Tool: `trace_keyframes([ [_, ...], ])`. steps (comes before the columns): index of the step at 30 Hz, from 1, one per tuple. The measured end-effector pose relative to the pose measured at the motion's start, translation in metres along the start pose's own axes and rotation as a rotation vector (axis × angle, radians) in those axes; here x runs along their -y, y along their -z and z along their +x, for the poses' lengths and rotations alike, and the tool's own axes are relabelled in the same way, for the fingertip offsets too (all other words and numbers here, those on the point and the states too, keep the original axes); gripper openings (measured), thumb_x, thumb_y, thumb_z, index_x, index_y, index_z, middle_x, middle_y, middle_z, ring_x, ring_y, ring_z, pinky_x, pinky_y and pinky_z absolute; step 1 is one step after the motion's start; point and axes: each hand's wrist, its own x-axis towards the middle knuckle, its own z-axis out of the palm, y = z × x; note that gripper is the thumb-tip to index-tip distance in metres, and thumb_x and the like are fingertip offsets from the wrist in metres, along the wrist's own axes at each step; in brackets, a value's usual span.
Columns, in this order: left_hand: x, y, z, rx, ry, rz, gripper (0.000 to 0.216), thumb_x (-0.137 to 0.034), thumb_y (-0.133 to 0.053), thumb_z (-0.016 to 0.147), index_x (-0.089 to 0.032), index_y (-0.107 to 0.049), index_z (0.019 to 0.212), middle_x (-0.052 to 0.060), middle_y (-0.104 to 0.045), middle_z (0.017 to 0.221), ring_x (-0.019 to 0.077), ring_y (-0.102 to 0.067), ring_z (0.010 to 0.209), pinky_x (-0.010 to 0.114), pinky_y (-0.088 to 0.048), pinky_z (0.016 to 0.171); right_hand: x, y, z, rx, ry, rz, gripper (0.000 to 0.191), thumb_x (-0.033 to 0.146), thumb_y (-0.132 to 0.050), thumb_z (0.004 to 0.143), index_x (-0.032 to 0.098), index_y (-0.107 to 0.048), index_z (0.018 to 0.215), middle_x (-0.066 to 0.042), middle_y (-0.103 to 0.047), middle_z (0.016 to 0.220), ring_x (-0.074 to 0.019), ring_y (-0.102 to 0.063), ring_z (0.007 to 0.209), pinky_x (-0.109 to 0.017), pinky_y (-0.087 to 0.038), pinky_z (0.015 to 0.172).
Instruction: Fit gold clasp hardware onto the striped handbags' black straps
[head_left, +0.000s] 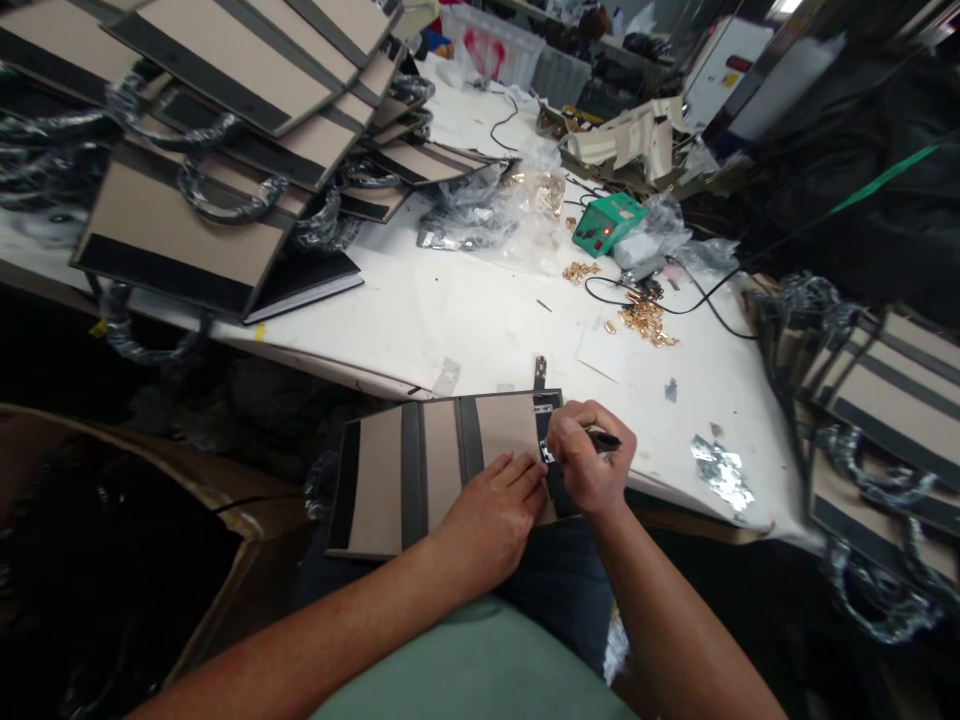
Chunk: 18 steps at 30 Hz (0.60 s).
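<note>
A beige bag with black stripes (420, 470) lies across my lap, its top end resting on the white table's edge (480, 330). My left hand (491, 515) lies flat on the bag with its fingers stretched out, pressing it down. My right hand (592, 455) is closed around a thin black tool (604, 440), its tip at the black strip near the bag's top. A small black strap with a metal clasp (540, 370) sticks up from the bag onto the table.
Stacks of similar striped bags with wrapped handles stand at the left (195, 190) and right (885, 420). Gold metal fittings (649, 322), a green device (607, 222), plastic bags (487, 210) and cables lie on the table. An open cardboard box (150, 520) sits at lower left.
</note>
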Motion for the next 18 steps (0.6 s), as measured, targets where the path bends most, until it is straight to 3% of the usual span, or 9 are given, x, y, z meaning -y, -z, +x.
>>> trace_keyframes([
  [5,0.0,-0.005,0.0,-0.083,0.021,-0.094,0.049,-0.016,-0.052,0.089,-0.013,-0.053,0.139,0.014,-0.053,0.148,0.0267,-0.038,0.144,0.047,-0.029,0.122,0.0,-0.008,-0.002,0.209,0.243,-0.321,0.022,0.019,-0.063,0.083,0.023,-0.054,0.064,0.002,-0.053,0.06,-0.0134,-0.047,0.054,-0.03,-0.038,0.057],
  [9,0.0,0.001,0.001,-0.039,0.018,-0.08,0.046,-0.018,-0.052,0.09,-0.013,-0.055,0.136,0.013,-0.054,0.146,0.027,-0.04,0.142,0.046,-0.029,0.122,-0.007,-0.005,0.0,0.184,0.258,-0.332,0.022,0.019,-0.063,0.082,0.022,-0.054,0.063,0.002,-0.053,0.06,-0.0135,-0.048,0.054,-0.03,-0.038,0.057],
  [14,-0.001,0.005,0.0,0.032,0.017,0.011,0.047,-0.021,-0.051,0.091,-0.007,-0.057,0.135,0.015,-0.056,0.145,0.0292,-0.044,0.139,0.046,-0.028,0.122,0.002,0.001,0.009,-0.026,0.064,0.012,0.029,0.027,-0.062,0.088,0.023,-0.051,0.061,0.004,-0.048,0.053,-0.0131,-0.044,0.048,-0.028,-0.037,0.049],
  [18,0.0,0.002,0.0,0.036,-0.001,0.03,0.044,-0.022,-0.05,0.092,-0.007,-0.059,0.133,0.015,-0.053,0.148,0.0293,-0.043,0.14,0.045,-0.027,0.122,0.016,0.0,0.012,-0.094,0.08,0.274,0.029,0.029,-0.066,0.086,0.023,-0.05,0.063,0.006,-0.043,0.05,-0.0112,-0.04,0.042,-0.026,-0.033,0.044],
])
